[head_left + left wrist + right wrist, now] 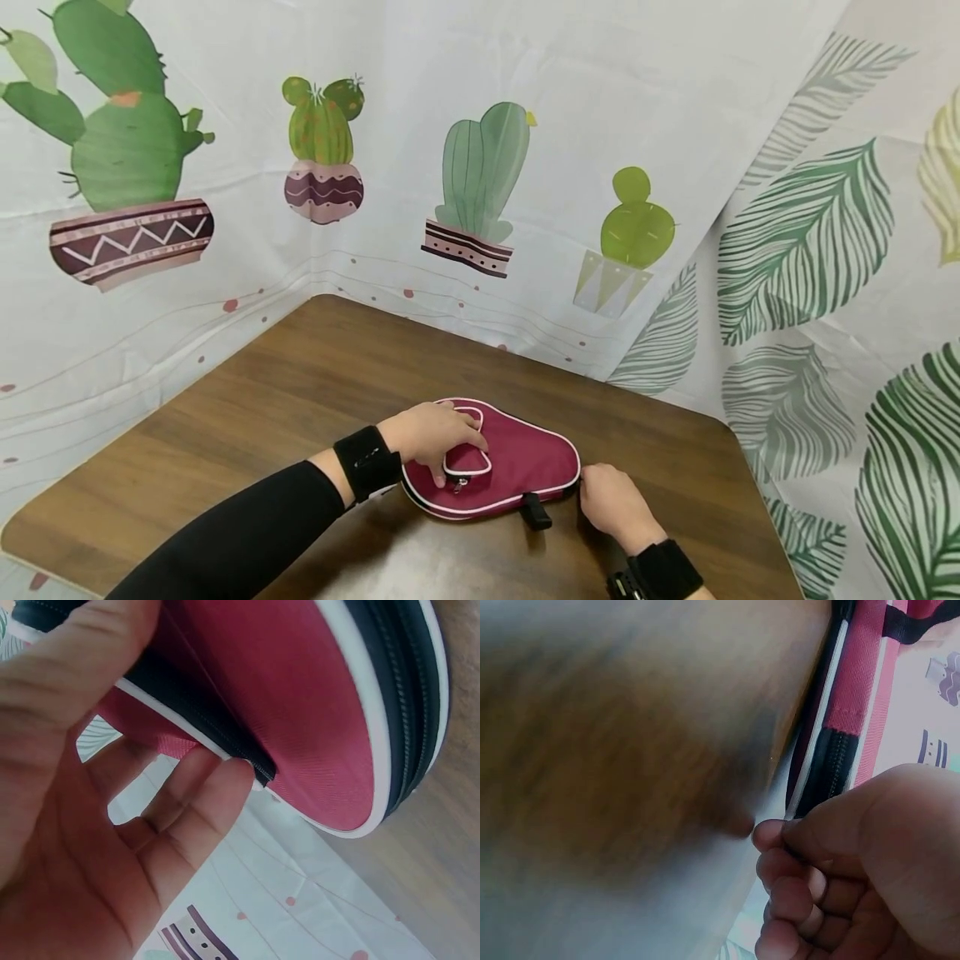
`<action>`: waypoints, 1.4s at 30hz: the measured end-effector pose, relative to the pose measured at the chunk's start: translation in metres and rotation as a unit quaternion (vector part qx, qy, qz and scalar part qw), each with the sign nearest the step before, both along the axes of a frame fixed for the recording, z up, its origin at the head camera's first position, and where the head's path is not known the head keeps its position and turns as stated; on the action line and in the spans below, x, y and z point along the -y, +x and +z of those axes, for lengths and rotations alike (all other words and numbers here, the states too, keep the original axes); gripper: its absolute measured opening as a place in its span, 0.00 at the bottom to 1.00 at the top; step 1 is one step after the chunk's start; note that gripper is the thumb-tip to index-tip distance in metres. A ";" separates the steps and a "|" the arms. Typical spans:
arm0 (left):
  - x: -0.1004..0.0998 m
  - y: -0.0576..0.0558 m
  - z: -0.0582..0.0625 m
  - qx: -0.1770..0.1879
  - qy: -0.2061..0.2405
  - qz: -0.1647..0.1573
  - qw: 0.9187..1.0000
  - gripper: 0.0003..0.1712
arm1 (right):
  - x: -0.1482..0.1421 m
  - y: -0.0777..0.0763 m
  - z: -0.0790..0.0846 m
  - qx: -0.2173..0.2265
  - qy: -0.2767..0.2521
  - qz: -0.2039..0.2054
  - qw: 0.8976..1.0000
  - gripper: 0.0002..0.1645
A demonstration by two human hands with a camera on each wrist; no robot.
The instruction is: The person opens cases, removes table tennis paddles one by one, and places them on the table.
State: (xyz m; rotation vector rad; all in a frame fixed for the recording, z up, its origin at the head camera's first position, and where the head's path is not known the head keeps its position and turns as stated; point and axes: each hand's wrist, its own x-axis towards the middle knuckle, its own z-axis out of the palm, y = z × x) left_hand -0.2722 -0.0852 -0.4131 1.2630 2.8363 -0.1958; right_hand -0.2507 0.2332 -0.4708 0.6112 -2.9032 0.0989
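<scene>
A dark red table tennis paddle case (528,454) with white piping lies on the table. My left hand (431,437) is over its wide end, thumb and fingers gripping the small raised ball pocket (467,458). The pocket's black zipper (202,724) runs between thumb and fingers in the left wrist view. At the narrow end, my right hand (615,504) pinches with thumb and forefinger at the case's edge, other fingers curled. The side zipper (832,769) leads to those fingertips in the right wrist view; the pinched bit itself is hidden behind them.
A black strap loop (536,512) sticks out from the case's near side. The brown wooden table (247,400) backs onto white cloth (397,275) printed with cacti, and leaf-printed cloth (795,392) hangs at the right.
</scene>
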 end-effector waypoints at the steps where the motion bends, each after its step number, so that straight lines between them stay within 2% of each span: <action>1: 0.000 0.000 -0.001 0.000 0.004 -0.002 1.000 0.44 | 0.000 0.000 0.000 0.002 0.002 0.000 1.000 0.15; 6: -0.004 0.002 -0.011 -0.008 0.026 -0.001 1.000 0.44 | 0.001 0.003 -0.002 -0.009 0.002 0.012 1.000 0.17; 10: -0.008 0.004 -0.015 -0.027 0.021 0.008 0.999 0.44 | 0.003 0.004 -0.004 -0.012 0.004 0.018 1.000 0.17; 21: -0.012 0.006 -0.012 -0.034 0.022 0.009 0.999 0.46 | 0.008 0.005 -0.002 0.004 0.007 0.013 1.000 0.17; 30: -0.015 0.010 -0.009 -0.017 0.011 0.025 0.999 0.47 | 0.007 0.005 0.000 -0.001 0.009 0.015 1.000 0.18; 34: -0.014 0.009 -0.012 -0.002 0.019 0.025 1.000 0.48 | 0.001 0.001 0.007 0.062 -0.009 -0.001 0.998 0.21; 36: -0.013 0.009 -0.013 0.003 0.029 0.025 0.999 0.48 | -0.003 -0.002 0.013 0.093 -0.017 -0.014 0.995 0.18; 40: -0.011 0.008 -0.015 0.007 0.045 0.029 0.999 0.49 | -0.008 -0.013 0.026 0.083 -0.038 -0.038 0.995 0.07; 42: -0.010 0.008 -0.015 0.007 0.047 0.031 0.998 0.49 | -0.006 -0.020 0.029 0.066 -0.067 -0.042 0.995 0.15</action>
